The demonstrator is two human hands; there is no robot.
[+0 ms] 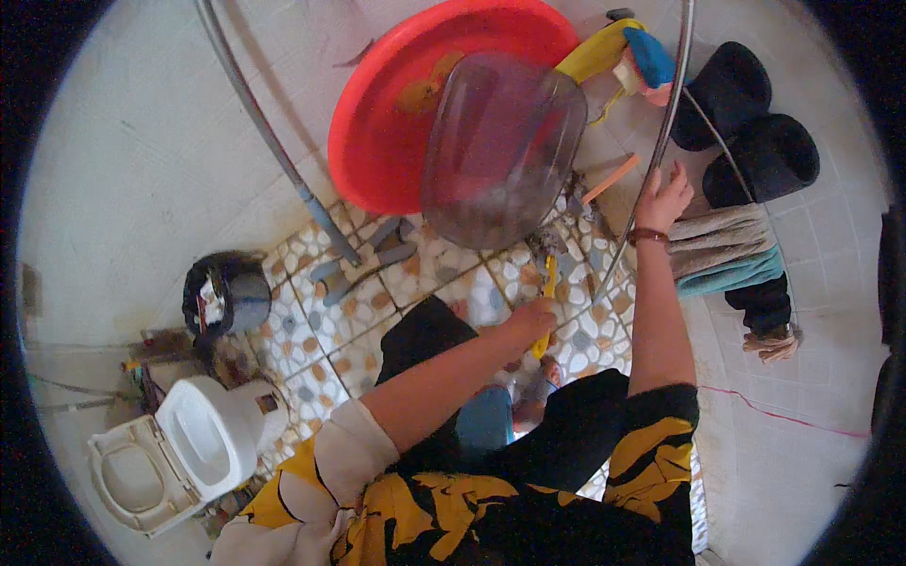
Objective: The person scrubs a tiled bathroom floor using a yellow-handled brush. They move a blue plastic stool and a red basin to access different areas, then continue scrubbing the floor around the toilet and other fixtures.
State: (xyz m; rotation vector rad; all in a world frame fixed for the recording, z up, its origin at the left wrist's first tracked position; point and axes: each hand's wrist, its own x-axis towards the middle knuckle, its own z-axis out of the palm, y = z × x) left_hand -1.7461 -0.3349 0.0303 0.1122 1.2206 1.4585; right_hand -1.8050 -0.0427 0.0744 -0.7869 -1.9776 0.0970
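Note:
My left hand [532, 322] is closed around the yellow handle [550, 272] of a brush-like tool, low above the pebble-patterned tile floor. The tool's far end is blurred, just below a clear plastic basin [506, 148] that leans on a red plastic tub [368, 134]. My right hand [664, 194], with a dark bracelet on its wrist, is raised at the right beside a metal pipe or rail [677, 99]. Its fingers are curled and partly spread; whether they touch the pipe cannot be told. An orange stick-like piece [612, 178] lies left of that hand.
At the left stand a white toilet [205, 435] with its seat raised and a black-lined bin [248, 293]. Grey slippers [393, 237] lie on the floor. Folded towels [729, 240], black containers [764, 159] and yellow and blue cloths [601, 53] are at the right. Another pipe [258, 113] slants down.

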